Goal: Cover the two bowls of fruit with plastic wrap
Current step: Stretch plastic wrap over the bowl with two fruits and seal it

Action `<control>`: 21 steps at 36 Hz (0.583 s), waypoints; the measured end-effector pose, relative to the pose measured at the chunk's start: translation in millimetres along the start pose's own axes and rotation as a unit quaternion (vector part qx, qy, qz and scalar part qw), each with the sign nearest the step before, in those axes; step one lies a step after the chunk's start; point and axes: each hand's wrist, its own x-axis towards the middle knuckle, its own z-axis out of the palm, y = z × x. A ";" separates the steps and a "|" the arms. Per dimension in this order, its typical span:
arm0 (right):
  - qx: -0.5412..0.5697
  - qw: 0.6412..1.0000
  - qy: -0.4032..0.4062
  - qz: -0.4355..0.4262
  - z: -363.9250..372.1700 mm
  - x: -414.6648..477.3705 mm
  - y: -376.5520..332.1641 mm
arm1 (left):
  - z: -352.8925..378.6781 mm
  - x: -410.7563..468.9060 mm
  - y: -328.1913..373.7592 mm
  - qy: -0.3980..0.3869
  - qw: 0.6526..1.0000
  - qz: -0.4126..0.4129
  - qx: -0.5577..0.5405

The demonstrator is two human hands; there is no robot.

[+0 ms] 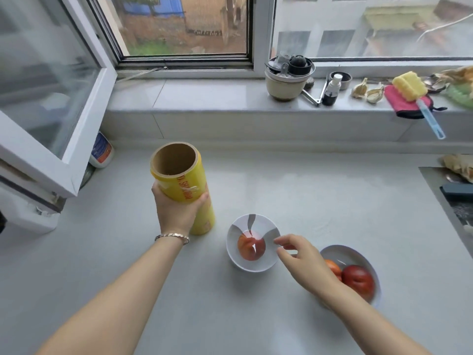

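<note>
Right hand [307,262] grip loose, touching covered bowl [238,262] rim, left hand [176,213] grip round upright wrap roll [204,216]

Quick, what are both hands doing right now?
Left hand: grips the plastic wrap roll.
Right hand: fingers curled at the middle bowl; a pinch cannot be told.

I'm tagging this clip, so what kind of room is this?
Probably a home kitchen: a white counter below a window, with garlic and a yellow sponge brush on the sill.
</note>
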 end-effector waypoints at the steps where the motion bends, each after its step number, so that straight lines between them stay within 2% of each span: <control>1: 0.007 1.000 -0.001 -0.008 -1.3 -3.7 -4.4 | -0.5 -3.0 1.7 0.004 1.000 0.004 0.003; 5: 0.050 0.997 0.014 -0.060 -5.3 -15.3 -24.9 | -10.9 -25.0 18.3 -0.001 0.999 0.031 0.024; 8: 0.078 0.993 0.024 -0.085 -2.3 -21.1 -38.7 | -23.6 -48.9 37.9 -0.042 0.997 0.055 0.036; 11: 0.087 0.990 -0.025 -0.105 3.2 -24.1 -51.8 | -29.9 -74.4 53.5 -0.094 0.994 0.058 0.010; 14: 0.109 0.982 -0.082 -0.127 12.4 -30.1 -63.4 | -28.6 -100.3 67.5 -0.140 0.988 0.011 -0.057; 18: 0.174 0.978 -0.032 -0.107 11.8 -37.4 -54.5 | -26.2 -120.6 69.3 -0.240 0.962 -0.072 -0.107; 21: 0.227 0.971 -0.039 -0.067 -3.0 -43.6 -39.4 | -28.5 -127.0 60.8 -0.324 0.935 -0.100 -0.108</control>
